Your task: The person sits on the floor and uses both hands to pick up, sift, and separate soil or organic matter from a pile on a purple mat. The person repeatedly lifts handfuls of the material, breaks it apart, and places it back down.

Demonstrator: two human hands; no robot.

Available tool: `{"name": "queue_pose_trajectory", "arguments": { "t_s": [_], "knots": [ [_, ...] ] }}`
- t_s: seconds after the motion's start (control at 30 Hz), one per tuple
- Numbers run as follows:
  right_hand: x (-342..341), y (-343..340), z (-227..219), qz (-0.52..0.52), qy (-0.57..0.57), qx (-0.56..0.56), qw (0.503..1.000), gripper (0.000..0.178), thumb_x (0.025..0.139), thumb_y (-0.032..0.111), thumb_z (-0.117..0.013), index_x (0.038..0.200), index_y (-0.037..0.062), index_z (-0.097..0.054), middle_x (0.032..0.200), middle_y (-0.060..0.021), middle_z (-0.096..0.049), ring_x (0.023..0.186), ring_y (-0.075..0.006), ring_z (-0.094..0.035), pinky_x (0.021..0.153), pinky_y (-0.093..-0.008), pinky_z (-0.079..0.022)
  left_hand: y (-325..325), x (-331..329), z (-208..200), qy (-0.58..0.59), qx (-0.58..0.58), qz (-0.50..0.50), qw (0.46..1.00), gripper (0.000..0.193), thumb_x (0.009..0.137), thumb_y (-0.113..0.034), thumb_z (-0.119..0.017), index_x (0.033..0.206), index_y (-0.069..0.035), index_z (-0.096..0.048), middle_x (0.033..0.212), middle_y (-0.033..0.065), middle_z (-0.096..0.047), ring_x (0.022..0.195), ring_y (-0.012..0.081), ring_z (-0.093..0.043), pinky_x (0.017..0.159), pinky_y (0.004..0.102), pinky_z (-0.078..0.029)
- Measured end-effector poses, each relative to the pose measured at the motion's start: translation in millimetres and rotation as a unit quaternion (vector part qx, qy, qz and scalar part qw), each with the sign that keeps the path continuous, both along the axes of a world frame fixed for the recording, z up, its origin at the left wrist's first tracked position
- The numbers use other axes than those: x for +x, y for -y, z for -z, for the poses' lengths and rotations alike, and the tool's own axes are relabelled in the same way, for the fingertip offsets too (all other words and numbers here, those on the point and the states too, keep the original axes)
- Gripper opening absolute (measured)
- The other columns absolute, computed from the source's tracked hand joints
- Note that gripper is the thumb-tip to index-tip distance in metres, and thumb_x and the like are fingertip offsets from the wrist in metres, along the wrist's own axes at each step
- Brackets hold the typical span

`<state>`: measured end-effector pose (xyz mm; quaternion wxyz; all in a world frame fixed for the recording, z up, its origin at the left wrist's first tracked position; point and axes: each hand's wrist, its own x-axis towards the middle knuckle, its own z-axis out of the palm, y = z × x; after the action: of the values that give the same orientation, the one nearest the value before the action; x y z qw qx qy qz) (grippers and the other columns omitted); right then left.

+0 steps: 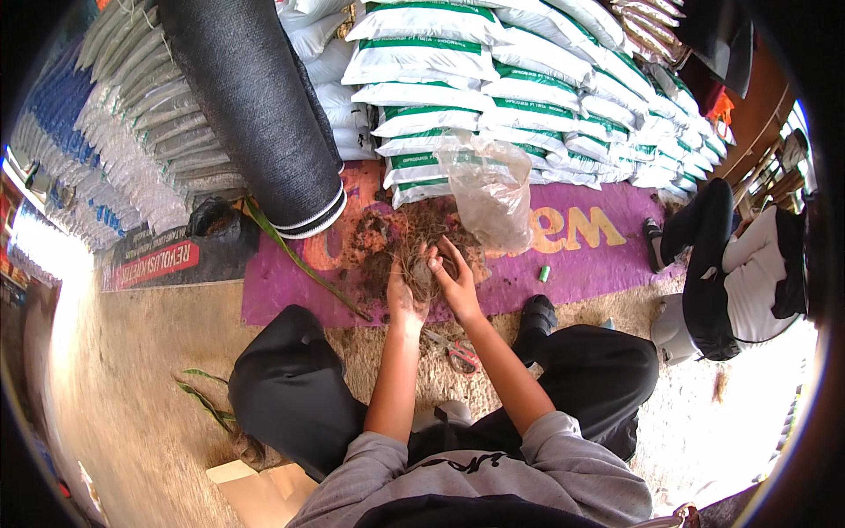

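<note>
The grey sweatshirt (pixel 493 480) and black trousers (pixel 290 387) fill the foreground; beyond the knees a purple mat (pixel 572 255) carries a tangled clump of roots (pixel 421 255) in loose soil. It looks light, springy and crumbly, best cupped from beneath. Left hand (pixel 407 295) and right hand (pixel 456 280) both grip it, beside a clear plastic bag (pixel 488 189); red scissors (pixel 459 352) lie on the floor

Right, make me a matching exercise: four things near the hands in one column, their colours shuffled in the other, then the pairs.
Things:
1. mat
2. scissors
3. plastic bag
4. rolled mesh

Colours:
A. clear
B. black
C. purple
D. red handles

Pairs: 1-C, 2-D, 3-A, 4-B
</note>
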<state>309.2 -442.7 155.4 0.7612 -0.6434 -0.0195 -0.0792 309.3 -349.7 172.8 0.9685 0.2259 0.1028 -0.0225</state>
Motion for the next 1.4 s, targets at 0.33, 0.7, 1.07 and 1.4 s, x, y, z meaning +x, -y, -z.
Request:
{"name": "queue_pose_trajectory", "arguments": {
  "t_s": [0.33,0.7,1.07,1.4],
  "knots": [
    [-24,0,-30,0.006,0.137,-0.311,0.941,0.045,0.07,0.018,-0.071,0.113,0.012,-0.058,0.136,-0.0157,-0.032,0.125,-0.0363,-0.029,0.1,-0.0434,-0.027,-9,0,14,-0.019,-0.067,0.021,0.997,0.047,0.091,-0.036,-0.03,0.123,-0.003,-0.041,0.122,0.0129,-0.047,0.114,0.0265,-0.044,0.093,0.0381,-0.042],
    [-22,-8,-16,0.037,0.129,-0.361,0.923,0.051,0.062,0.014,-0.075,0.11,0.0116,-0.059,0.136,-0.0142,-0.031,0.124,-0.0385,-0.029,0.1,-0.0451,-0.028,5,-6,8,-0.07,0.024,-0.004,0.997,0.043,0.094,-0.032,-0.028,0.122,-0.004,-0.042,0.126,0.0133,-0.042,0.11,0.0239,-0.048,0.09,0.036,-0.045],
    [-17,7,-32,0.015,0.151,-0.42,0.895,0.051,0.063,0.021,-0.073,0.112,0.0147,-0.059,0.14,-0.0112,-0.024,0.127,-0.0365,-0.022,0.1,-0.0468,-0.025,-5,-5,12,-0.073,0.16,0.073,0.982,0.051,0.089,-0.043,-0.041,0.121,-0.003,-0.045,0.113,0.0095,-0.055,0.1,0.0178,-0.055,0.072,0.027,-0.048],
    [-26,-6,-40,0.066,0.148,-0.319,0.934,0.048,0.068,0.011,-0.068,0.113,0.008,-0.054,0.132,-0.0171,-0.033,0.122,-0.0358,-0.031,0.099,-0.0444,-0.029,-6,13,23,-0.084,-0.033,-0.052,0.995,0.037,0.089,-0.039,-0.045,0.102,-0.005,-0.055,0.088,0.0051,-0.059,0.083,0.0172,-0.057,0.073,0.0298,-0.05]
  ]
}}
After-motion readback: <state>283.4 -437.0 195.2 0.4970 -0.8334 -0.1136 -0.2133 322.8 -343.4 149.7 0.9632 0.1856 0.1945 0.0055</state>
